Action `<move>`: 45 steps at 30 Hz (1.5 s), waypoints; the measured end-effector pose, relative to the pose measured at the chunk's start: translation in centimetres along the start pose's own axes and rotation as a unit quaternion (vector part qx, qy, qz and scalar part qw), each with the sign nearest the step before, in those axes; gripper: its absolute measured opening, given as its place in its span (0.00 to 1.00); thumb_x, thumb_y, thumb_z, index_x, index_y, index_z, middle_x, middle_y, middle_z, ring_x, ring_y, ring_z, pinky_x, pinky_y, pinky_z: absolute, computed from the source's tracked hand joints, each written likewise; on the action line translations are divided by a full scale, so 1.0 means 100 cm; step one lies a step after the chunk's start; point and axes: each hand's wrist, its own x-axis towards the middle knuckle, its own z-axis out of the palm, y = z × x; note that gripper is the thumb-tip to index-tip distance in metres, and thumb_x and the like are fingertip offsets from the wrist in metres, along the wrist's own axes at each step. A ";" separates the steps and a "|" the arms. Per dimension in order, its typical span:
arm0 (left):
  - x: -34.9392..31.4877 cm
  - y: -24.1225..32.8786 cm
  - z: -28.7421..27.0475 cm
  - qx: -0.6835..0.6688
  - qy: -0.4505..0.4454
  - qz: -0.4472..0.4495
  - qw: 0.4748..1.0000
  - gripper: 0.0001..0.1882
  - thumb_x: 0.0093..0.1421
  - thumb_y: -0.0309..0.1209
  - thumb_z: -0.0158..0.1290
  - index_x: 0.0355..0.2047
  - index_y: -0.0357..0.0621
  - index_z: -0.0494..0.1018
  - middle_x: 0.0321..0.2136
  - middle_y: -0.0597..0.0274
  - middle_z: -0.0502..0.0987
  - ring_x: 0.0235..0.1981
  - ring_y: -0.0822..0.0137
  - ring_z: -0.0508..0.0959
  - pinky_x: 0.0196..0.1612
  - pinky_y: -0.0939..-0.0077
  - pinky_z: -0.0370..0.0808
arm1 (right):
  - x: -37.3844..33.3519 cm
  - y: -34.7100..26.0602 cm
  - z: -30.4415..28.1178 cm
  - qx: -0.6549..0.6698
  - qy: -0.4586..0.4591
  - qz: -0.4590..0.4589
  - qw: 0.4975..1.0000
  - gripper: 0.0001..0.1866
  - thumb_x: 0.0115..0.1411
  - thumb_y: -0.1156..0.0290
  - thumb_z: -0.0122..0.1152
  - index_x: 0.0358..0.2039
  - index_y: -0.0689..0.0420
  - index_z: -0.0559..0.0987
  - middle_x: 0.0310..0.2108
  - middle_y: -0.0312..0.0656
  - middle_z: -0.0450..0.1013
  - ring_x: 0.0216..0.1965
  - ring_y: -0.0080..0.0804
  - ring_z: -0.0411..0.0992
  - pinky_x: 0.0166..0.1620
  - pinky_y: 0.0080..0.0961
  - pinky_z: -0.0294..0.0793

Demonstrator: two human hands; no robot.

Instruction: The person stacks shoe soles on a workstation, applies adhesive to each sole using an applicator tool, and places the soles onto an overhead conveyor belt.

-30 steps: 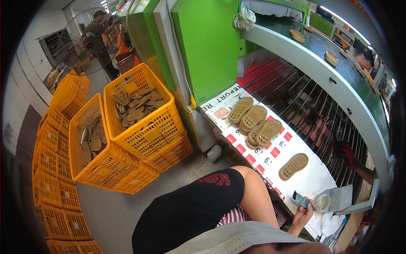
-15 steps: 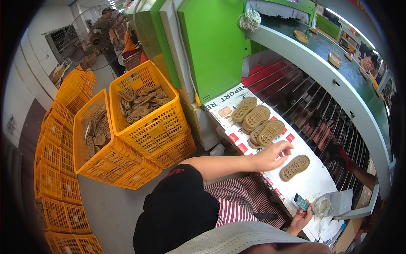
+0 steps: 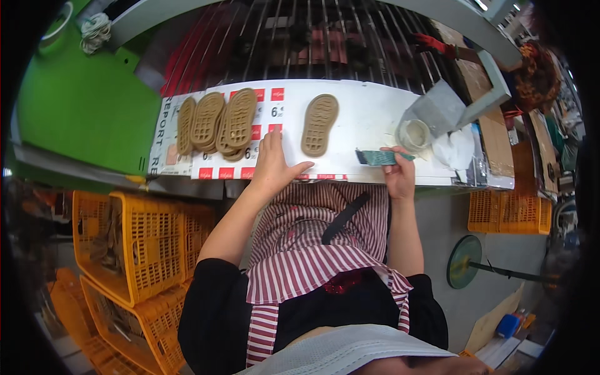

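Observation:
My left hand (image 3: 274, 170) is open over the front edge of the printed white board (image 3: 369, 119), fingers stretched forward and thumb out to the right. It holds nothing and lies between the piled tan shoe soles (image 3: 239, 122) and a single tan shoe sole (image 3: 320, 125), which rests tread side up. Pinched in my right hand (image 3: 400, 179) is a flat green brush (image 3: 378, 157), its dark bristles pointing left toward the single sole. Just beyond that hand stands a small round pot (image 3: 414, 133) smeared with something pale.
A grey sheet-like guard (image 3: 432, 107) stands behind the pot, with crumpled white material (image 3: 461, 149) beside it. Metal rods (image 3: 306, 44) run beyond the board, where another person's red-gloved hand (image 3: 434, 45) shows. Yellow crates (image 3: 156, 250) stand at left; a green disc (image 3: 464, 262) is at right.
The view has swung right, from the crates to the board. My left hand has drawn back toward the board's front edge. The brush stays in my right hand, now raised nearer the single sole.

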 end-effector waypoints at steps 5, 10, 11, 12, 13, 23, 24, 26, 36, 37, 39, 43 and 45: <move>0.007 0.029 0.019 0.074 0.030 0.016 0.997 0.58 0.37 0.52 0.66 0.56 0.22 0.50 0.48 0.38 0.62 0.51 0.46 0.62 0.55 0.57 0.59 | -0.003 -0.003 -0.003 0.011 0.006 -0.006 1.000 0.09 0.57 0.75 0.48 0.39 0.62 0.69 0.39 0.56 0.72 0.24 0.25 0.65 0.30 0.17 0.67; 0.011 0.040 0.027 0.074 0.036 0.001 0.997 0.54 0.40 0.49 0.65 0.55 0.23 0.51 0.45 0.41 0.63 0.48 0.47 0.63 0.54 0.59 0.60 | -0.005 -0.004 0.000 0.024 0.004 -0.008 1.000 0.09 0.57 0.75 0.49 0.38 0.62 0.70 0.38 0.56 0.73 0.24 0.26 0.66 0.31 0.19 0.68; 0.013 0.033 0.032 0.052 0.043 0.011 0.998 0.50 0.42 0.46 0.64 0.55 0.24 0.52 0.45 0.42 0.63 0.47 0.48 0.64 0.53 0.59 0.60 | -0.006 -0.004 -0.002 0.025 -0.004 -0.008 1.000 0.09 0.57 0.76 0.47 0.39 0.62 0.69 0.39 0.57 0.71 0.23 0.25 0.65 0.32 0.19 0.68; 0.015 0.030 0.031 0.030 0.052 0.020 0.998 0.47 0.45 0.43 0.62 0.55 0.24 0.52 0.45 0.43 0.63 0.47 0.48 0.64 0.53 0.59 0.60 | -0.005 -0.003 -0.003 0.027 -0.007 -0.011 1.000 0.09 0.57 0.76 0.47 0.39 0.62 0.69 0.39 0.57 0.71 0.23 0.25 0.65 0.32 0.19 0.68; 0.016 0.029 0.029 0.017 0.053 0.023 0.998 0.42 0.48 0.38 0.60 0.55 0.25 0.53 0.43 0.44 0.64 0.46 0.51 0.66 0.52 0.61 0.63 | -0.005 -0.002 -0.004 0.033 -0.006 -0.011 0.999 0.09 0.57 0.76 0.48 0.39 0.62 0.70 0.39 0.57 0.72 0.24 0.25 0.65 0.31 0.19 0.67; 0.041 0.026 -0.023 -0.388 0.070 -0.016 0.919 0.34 0.59 0.31 0.49 0.59 0.27 0.48 0.51 0.49 0.62 0.52 0.65 0.66 0.52 0.74 0.66 | -0.004 -0.004 -0.002 0.051 -0.006 0.004 0.999 0.08 0.57 0.75 0.50 0.37 0.63 0.70 0.37 0.57 0.72 0.23 0.26 0.66 0.29 0.18 0.67; 0.041 0.039 -0.037 -0.368 0.122 0.050 0.920 0.34 0.58 0.31 0.49 0.60 0.28 0.48 0.50 0.51 0.62 0.52 0.65 0.66 0.52 0.74 0.65 | -0.004 -0.005 0.000 0.052 -0.010 0.001 0.999 0.08 0.57 0.75 0.50 0.37 0.63 0.70 0.37 0.57 0.72 0.23 0.26 0.66 0.29 0.18 0.67; 0.049 0.079 -0.077 -0.333 0.163 0.135 0.919 0.34 0.57 0.31 0.49 0.60 0.29 0.49 0.50 0.53 0.60 0.51 0.65 0.65 0.54 0.73 0.64 | -0.004 -0.006 0.001 0.055 -0.003 0.012 0.998 0.08 0.57 0.74 0.50 0.37 0.63 0.69 0.37 0.57 0.72 0.23 0.26 0.66 0.29 0.18 0.67; 0.242 0.174 -0.165 -0.024 0.454 0.287 0.843 0.35 0.54 0.39 0.56 0.54 0.25 0.56 0.49 0.40 0.62 0.51 0.50 0.65 0.52 0.65 0.64 | -0.009 -0.006 0.001 0.044 -0.004 0.011 0.999 0.08 0.56 0.75 0.50 0.36 0.63 0.69 0.36 0.59 0.72 0.23 0.26 0.67 0.28 0.18 0.68; 0.268 0.181 -0.171 -0.051 0.445 0.234 0.863 0.39 0.53 0.43 0.57 0.55 0.28 0.55 0.52 0.36 0.61 0.56 0.47 0.62 0.55 0.60 0.63 | -0.010 -0.006 0.002 0.044 -0.003 0.013 0.999 0.08 0.56 0.75 0.50 0.36 0.63 0.69 0.36 0.59 0.72 0.23 0.26 0.67 0.28 0.18 0.68; 0.315 0.163 -0.172 0.000 0.530 0.217 0.820 0.45 0.48 0.47 0.59 0.56 0.27 0.53 0.51 0.35 0.62 0.56 0.45 0.60 0.58 0.60 0.57 | -0.011 -0.005 0.007 0.044 -0.009 0.022 0.999 0.08 0.56 0.75 0.51 0.37 0.63 0.69 0.36 0.59 0.72 0.23 0.26 0.67 0.28 0.17 0.68; 0.279 0.175 -0.140 -0.002 0.405 0.270 0.873 0.42 0.54 0.46 0.54 0.58 0.28 0.50 0.54 0.34 0.57 0.56 0.43 0.60 0.59 0.58 0.56 | -0.009 -0.001 0.002 0.043 -0.006 0.004 0.999 0.09 0.57 0.75 0.52 0.38 0.63 0.69 0.37 0.58 0.72 0.23 0.27 0.67 0.29 0.17 0.68; 0.223 0.168 -0.115 -0.055 0.326 0.338 0.881 0.35 0.55 0.40 0.54 0.54 0.28 0.55 0.51 0.39 0.60 0.52 0.46 0.63 0.55 0.62 0.61 | -0.007 -0.001 0.000 0.043 0.001 0.013 0.999 0.09 0.57 0.75 0.52 0.38 0.63 0.69 0.38 0.58 0.72 0.23 0.27 0.67 0.29 0.17 0.68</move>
